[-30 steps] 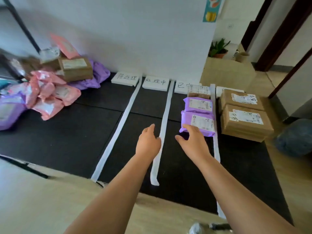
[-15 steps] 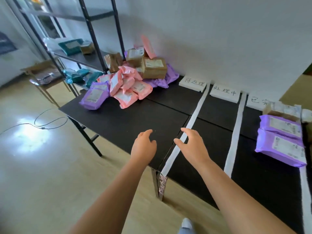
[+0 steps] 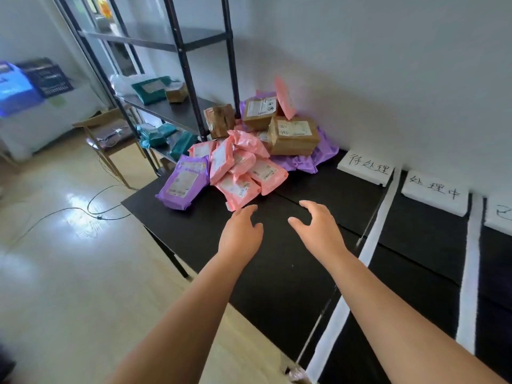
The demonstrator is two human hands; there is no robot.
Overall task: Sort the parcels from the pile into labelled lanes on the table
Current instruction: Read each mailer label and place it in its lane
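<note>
In the head view, the two hands are stretched out above the black bench (image 3: 277, 273), side by side with a gap between them. The left hand (image 3: 241, 231) and the right hand (image 3: 318, 228) are both empty, with fingers loosely spread and slightly bent. The fingertips of the left hand are just beside the near edge of the pile of parcels (image 3: 249, 151); whether they touch it cannot be told.

The pile lies at the far left corner of the bench, against the wall. Pink bags (image 3: 241, 173) are at its near side, a purple bag (image 3: 184, 180) leans at its left, and cardboard boxes (image 3: 293, 134) sit at the far side on purple wrapping.

To the right, two white strips (image 3: 371, 245) divide the bench into lanes. White label cards (image 3: 368, 167) with handwritten characters lie at the far end of the lanes. Left of the bench stands a black shelf rack (image 3: 180, 51) holding teal parcels (image 3: 151, 87).
</note>
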